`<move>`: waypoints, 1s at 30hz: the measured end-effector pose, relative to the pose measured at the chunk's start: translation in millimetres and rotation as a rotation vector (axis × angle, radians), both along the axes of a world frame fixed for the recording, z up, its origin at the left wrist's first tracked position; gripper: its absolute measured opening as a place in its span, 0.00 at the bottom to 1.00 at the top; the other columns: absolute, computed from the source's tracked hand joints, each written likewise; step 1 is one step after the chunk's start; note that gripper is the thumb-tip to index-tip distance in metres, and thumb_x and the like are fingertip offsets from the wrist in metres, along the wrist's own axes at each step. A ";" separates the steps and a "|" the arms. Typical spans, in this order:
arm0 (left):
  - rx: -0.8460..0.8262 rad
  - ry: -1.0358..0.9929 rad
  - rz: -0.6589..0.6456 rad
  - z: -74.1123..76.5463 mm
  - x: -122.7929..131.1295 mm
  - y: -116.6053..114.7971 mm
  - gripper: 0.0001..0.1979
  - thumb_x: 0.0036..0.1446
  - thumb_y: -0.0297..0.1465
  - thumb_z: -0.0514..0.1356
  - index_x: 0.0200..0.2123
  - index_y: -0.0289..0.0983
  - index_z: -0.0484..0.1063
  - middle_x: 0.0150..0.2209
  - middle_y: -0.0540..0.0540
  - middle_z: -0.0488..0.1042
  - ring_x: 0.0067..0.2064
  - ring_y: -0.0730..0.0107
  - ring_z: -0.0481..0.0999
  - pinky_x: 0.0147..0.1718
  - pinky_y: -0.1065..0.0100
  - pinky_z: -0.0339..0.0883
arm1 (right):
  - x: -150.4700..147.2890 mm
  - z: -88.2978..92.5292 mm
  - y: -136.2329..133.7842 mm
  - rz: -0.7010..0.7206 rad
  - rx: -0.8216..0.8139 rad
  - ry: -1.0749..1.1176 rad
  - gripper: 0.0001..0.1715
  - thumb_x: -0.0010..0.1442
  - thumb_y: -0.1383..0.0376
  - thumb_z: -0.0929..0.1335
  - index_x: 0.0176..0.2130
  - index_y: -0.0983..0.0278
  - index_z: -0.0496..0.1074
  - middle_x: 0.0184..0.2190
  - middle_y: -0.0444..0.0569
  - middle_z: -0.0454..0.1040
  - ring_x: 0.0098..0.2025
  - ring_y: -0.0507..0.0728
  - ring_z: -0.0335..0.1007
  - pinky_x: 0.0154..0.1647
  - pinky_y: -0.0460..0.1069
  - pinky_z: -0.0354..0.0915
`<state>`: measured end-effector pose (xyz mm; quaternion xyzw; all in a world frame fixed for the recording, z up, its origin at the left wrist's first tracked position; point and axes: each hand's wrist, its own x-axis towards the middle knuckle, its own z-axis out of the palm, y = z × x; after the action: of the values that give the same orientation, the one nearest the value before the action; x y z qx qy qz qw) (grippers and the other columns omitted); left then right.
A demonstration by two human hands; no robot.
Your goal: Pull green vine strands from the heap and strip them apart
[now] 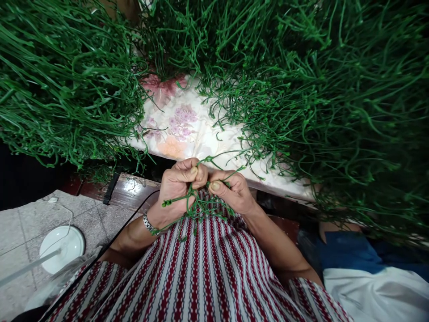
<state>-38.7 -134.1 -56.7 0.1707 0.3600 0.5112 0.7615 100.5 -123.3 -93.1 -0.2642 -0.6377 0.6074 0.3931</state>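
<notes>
Both hands meet close in front of the striped garment, just off the near edge of the table. My left hand (pixel 179 185) is closed, its thumb and curled finger pinching thin green branching stems (pixel 209 210) with small knobby tips. My right hand (pixel 233 192) is also closed, thumb against forefinger, on part of the same stems. Several ends stick out past the left wrist and above the knuckles, while a tangle hangs beneath the hands. The exact spot gripped is partly covered by the fingers.
A large heap of green stems (pixel 67 89) covers the table's left side, another heap (pixel 301 89) the right. Between them shows a floral tablecloth (pixel 197 127). A round white base with a pole (pixel 62 248) stands on the floor at left. Someone in blue (pixel 348 252) is at right.
</notes>
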 end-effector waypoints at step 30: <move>0.227 0.300 0.108 0.8 -13.4 2.8 0.08 0.48 0.30 0.63 0.22 0.34 0.69 0.22 0.50 0.68 0.23 0.77 0.63 0.24 0.73 0.56 | 24.7 37.9 -27.7 -0.695 0.479 -0.412 0.08 0.59 0.65 0.64 0.39 0.61 0.71 0.24 0.46 0.71 0.22 0.51 0.63 0.22 0.47 0.61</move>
<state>-52.0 -131.3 -55.9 0.3101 0.4183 0.5575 0.6466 125.2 -151.0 -55.2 -0.4788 -0.6986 0.2104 0.4883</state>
